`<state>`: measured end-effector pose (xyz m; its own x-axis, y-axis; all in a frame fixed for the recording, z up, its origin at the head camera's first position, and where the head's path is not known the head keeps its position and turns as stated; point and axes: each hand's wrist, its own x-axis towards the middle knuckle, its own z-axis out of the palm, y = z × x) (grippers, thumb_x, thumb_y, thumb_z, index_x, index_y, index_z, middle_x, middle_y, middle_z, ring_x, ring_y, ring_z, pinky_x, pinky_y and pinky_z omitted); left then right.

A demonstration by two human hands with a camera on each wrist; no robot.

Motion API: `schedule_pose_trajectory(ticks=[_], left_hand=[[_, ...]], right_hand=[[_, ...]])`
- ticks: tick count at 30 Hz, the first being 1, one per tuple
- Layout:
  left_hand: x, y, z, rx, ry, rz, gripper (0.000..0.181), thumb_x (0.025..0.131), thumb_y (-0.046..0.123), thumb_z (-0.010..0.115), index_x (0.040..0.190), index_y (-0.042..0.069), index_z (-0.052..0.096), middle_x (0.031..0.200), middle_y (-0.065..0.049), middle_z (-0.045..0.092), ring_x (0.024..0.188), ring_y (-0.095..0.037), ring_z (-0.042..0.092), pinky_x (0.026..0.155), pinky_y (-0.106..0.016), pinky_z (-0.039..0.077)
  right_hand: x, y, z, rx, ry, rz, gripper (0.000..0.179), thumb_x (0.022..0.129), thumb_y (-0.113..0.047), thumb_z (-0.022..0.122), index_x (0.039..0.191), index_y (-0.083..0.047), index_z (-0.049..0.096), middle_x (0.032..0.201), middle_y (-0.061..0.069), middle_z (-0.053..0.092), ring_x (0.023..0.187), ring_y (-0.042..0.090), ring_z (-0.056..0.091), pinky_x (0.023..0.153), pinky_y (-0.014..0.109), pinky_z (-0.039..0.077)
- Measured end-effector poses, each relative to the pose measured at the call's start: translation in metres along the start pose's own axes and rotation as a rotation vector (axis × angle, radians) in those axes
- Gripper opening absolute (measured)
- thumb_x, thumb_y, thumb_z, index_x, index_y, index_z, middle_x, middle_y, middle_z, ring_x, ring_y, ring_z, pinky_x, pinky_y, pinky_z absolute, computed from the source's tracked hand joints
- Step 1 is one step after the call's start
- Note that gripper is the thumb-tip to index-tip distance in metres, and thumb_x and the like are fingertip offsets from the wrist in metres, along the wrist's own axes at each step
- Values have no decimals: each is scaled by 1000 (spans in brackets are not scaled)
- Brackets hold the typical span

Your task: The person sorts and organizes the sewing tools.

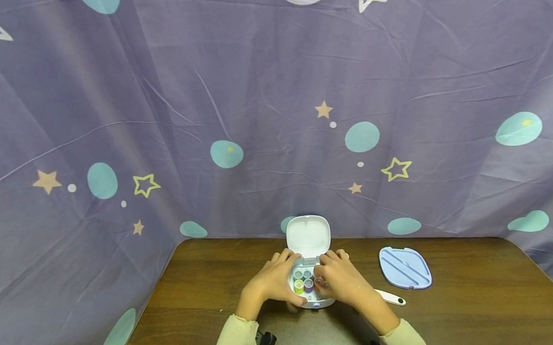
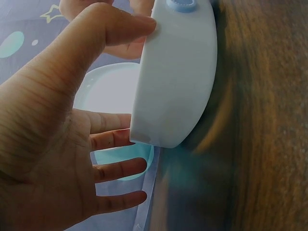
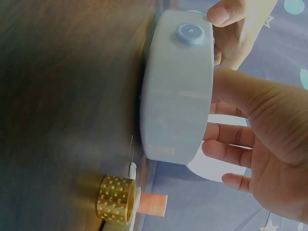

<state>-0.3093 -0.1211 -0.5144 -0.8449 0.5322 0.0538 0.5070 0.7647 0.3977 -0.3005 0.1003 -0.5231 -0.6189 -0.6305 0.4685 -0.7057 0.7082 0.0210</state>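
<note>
A white sewing box (image 1: 317,304) stands on the table with its lid (image 1: 308,236) raised. Inside are several thread spools, among them a yellow spool (image 1: 299,287) and a purple spool (image 1: 308,285). My left hand (image 1: 275,278) holds the box's left side, thumb on the front rim and fingers towards the back; its last two fingers extend free in the left wrist view. Thumb and index of my right hand (image 1: 343,278) reach into the box and pinch a reddish spool (image 1: 319,282), partly covered by the fingers. A blue round button (image 3: 190,33) sits on the box front.
Right of the box lies a light blue tray insert (image 1: 406,268). A white handle (image 1: 391,297) shows beside the right forearm. In the right wrist view, a gold thimble (image 3: 115,199), an orange spool (image 3: 153,204) and a needle threader (image 3: 133,169) are near the box. A patterned curtain (image 1: 273,90) hangs behind.
</note>
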Motion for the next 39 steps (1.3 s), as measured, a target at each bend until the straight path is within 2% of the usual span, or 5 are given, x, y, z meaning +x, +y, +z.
schedule_pose_trajectory(ticks=[18, 23, 29, 39], left_hand=[[0, 0, 0, -12, -8, -11, 104, 60, 47, 90, 147, 9, 48, 136, -4, 51, 115, -21, 47, 98, -44, 46], [1, 0, 1, -7, -13, -11, 104, 60, 48, 90, 148, 11, 48, 137, -3, 50, 117, -22, 47, 99, -45, 46], [1, 1, 0, -13, -23, -18, 103, 62, 47, 90, 148, 10, 48, 137, -3, 49, 118, -22, 47, 101, -46, 46], [1, 0, 1, -22, -27, -24, 103, 63, 48, 90, 148, 9, 47, 139, -4, 49, 120, -22, 48, 103, -46, 46]], right_hand=[[1, -2, -1, -5, 38, -23, 27, 64, -21, 89, 66, -18, 62, 72, -7, 50, 76, 14, 49, 75, 36, 35], [1, -1, -2, 2, 6, -6, 29, 63, -23, 90, 64, -19, 62, 70, -8, 48, 73, 13, 46, 75, 36, 33], [0, -1, -6, 40, -22, 8, 29, 64, -19, 90, 63, -20, 61, 70, -9, 48, 76, 13, 49, 76, 37, 34], [1, -4, -5, 24, 27, -17, 31, 64, -20, 91, 64, -19, 61, 73, -7, 51, 79, 14, 52, 75, 37, 34]])
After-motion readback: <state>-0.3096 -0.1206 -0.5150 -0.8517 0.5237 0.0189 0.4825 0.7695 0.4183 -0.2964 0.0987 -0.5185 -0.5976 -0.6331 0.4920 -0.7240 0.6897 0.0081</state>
